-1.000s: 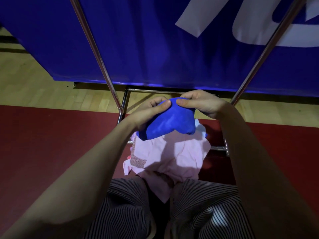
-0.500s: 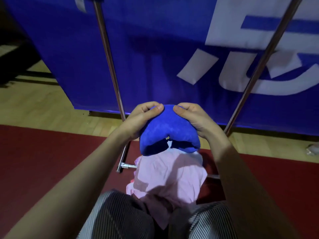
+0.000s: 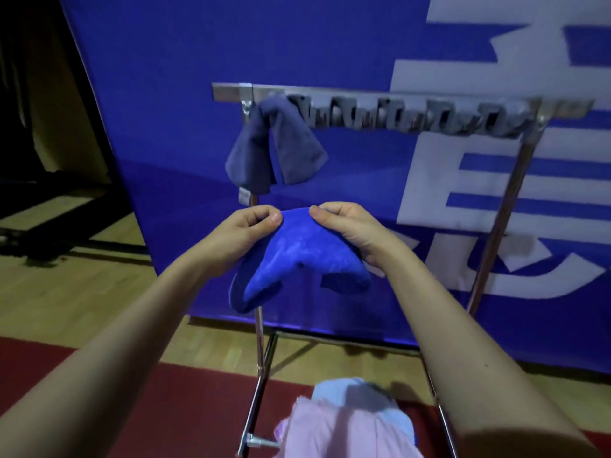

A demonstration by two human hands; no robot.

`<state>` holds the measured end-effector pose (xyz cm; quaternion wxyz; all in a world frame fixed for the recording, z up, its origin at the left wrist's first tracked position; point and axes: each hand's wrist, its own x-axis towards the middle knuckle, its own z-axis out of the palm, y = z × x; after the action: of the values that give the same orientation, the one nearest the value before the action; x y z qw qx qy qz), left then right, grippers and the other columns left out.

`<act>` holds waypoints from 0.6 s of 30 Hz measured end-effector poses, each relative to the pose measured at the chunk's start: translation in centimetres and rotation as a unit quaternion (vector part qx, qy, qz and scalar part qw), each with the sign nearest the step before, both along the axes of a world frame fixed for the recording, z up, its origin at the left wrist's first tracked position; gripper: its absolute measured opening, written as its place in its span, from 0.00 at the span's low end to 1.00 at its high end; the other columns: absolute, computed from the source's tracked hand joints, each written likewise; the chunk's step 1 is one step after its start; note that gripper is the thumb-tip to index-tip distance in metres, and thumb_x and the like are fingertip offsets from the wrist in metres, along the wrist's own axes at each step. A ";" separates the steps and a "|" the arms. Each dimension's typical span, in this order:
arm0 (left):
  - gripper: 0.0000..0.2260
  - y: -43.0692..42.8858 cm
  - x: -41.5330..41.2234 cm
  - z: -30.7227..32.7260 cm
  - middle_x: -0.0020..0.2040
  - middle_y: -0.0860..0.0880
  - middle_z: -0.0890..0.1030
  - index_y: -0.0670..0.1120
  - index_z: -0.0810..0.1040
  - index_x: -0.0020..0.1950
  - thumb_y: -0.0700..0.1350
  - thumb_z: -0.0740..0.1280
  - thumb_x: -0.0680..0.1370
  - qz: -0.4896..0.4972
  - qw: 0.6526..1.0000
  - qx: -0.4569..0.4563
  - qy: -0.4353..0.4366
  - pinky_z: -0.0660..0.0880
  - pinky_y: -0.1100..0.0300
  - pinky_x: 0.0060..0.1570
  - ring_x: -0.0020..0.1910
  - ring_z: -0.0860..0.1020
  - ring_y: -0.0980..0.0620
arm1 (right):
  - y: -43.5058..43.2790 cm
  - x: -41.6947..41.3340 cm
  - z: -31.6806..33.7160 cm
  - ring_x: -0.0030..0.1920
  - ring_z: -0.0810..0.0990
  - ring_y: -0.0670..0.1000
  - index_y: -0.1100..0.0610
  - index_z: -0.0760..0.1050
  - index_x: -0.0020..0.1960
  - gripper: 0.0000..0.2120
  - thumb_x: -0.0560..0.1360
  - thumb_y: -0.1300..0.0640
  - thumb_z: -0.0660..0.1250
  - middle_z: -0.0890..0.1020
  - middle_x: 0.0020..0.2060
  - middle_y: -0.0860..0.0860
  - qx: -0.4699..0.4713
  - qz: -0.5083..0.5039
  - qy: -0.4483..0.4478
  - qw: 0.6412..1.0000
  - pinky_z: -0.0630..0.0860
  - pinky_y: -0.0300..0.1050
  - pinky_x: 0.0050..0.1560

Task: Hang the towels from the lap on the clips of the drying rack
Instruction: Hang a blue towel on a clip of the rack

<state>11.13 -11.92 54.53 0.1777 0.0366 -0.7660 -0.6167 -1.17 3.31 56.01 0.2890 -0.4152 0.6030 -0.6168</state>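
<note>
Left hand [image 3: 249, 226] first: pinching the top edge of the royal-blue towel [image 3: 297, 259] between thumb and curled fingers. Same deal with the right hand [image 3: 347, 228], thumb on top, fingers tucked under the cloth, just beside the left along that edge. Holding the towel up in the air in front of the rack's left upright, below the clip bar and clear of it, with both sides drooping. Only the one head view to go on, so, progress check: counting one grey-blue towel [image 3: 274, 150] already hanging at the far left end of the row of clips [image 3: 413, 119] on the drying rack [image 3: 506, 200]. Seeing nothing on the other clips, though way too blurry to count them or say how they open. Down at the bottom edge, waiting on the lap: a pink towel [image 3: 347, 431] with a pale blue towel [image 3: 360, 395] peeking out behind it, maybe more underneath, can't tell. So calling it roughly one done, one in hand, at least two to go. Guessing next up means lifting the blue one to the clip just right of the grey-blue towel and feeding that pinched edge in. Behind everything, just a big blue banner [image 3: 185, 104] with white lettering.
</note>
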 end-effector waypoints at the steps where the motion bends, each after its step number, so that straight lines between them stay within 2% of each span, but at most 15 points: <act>1: 0.09 -0.8 0.0 1.0 0.39 0.46 0.75 0.47 0.74 0.41 0.52 0.61 0.74 0.013 1.000 -0.010 0.008 0.69 0.63 0.35 0.37 0.72 0.54 | -0.9 -0.1 1.0 0.27 0.76 0.42 0.57 0.75 0.37 0.12 0.78 0.56 0.63 0.79 0.27 0.47 -0.008 0.005 0.004 1.000 0.72 0.34 0.29; 3: 0.10 -2.6 -0.1 3.3 0.36 0.47 0.75 0.47 0.73 0.40 0.49 0.60 0.78 0.048 0.998 -0.025 0.033 0.69 0.63 0.35 0.35 0.72 0.55 | -3.2 -0.2 3.2 0.29 0.77 0.44 0.58 0.77 0.41 0.09 0.78 0.56 0.63 0.80 0.30 0.49 -0.027 0.006 0.019 0.999 0.73 0.35 0.32; 6: 0.11 -4.5 -0.9 7.0 0.31 0.52 0.77 0.47 0.74 0.39 0.45 0.58 0.81 0.080 0.993 -0.024 0.079 0.71 0.65 0.32 0.30 0.74 0.58 | -6.4 -0.7 6.3 0.29 0.76 0.42 0.58 0.77 0.39 0.10 0.78 0.57 0.63 0.80 0.28 0.48 -0.062 -0.021 0.041 0.997 0.73 0.35 0.32; 12: 0.12 -7.3 -4.8 14.1 0.33 0.52 0.81 0.45 0.76 0.43 0.47 0.57 0.82 0.083 0.988 -0.044 0.120 0.76 0.64 0.36 0.32 0.78 0.57 | -11.0 -3.4 13.1 0.33 0.75 0.48 0.59 0.76 0.38 0.13 0.78 0.53 0.64 0.78 0.31 0.53 -0.147 -0.102 0.044 0.983 0.74 0.41 0.36; 14: 0.12 -8.5 -6.7 15.3 0.33 0.51 0.81 0.44 0.76 0.44 0.47 0.57 0.82 0.099 0.987 -0.032 0.123 0.76 0.64 0.35 0.32 0.79 0.56 | -12.5 -4.3 14.2 0.34 0.75 0.50 0.59 0.76 0.38 0.14 0.77 0.51 0.64 0.78 0.32 0.54 -0.143 -0.133 0.043 0.980 0.74 0.43 0.39; 18: 0.14 -11.6 -10.2 14.3 0.30 0.53 0.81 0.44 0.76 0.41 0.46 0.56 0.82 0.127 0.988 -0.014 0.087 0.75 0.63 0.35 0.31 0.78 0.57 | -16.3 -6.2 12.7 0.32 0.74 0.50 0.59 0.75 0.38 0.15 0.76 0.48 0.65 0.76 0.30 0.53 -0.065 -0.219 0.073 0.971 0.73 0.45 0.41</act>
<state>0.96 -23.49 68.88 0.3210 0.0770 -0.7451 -0.5795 -7.39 -13.04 68.74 0.0743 -0.3351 0.6573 -0.6710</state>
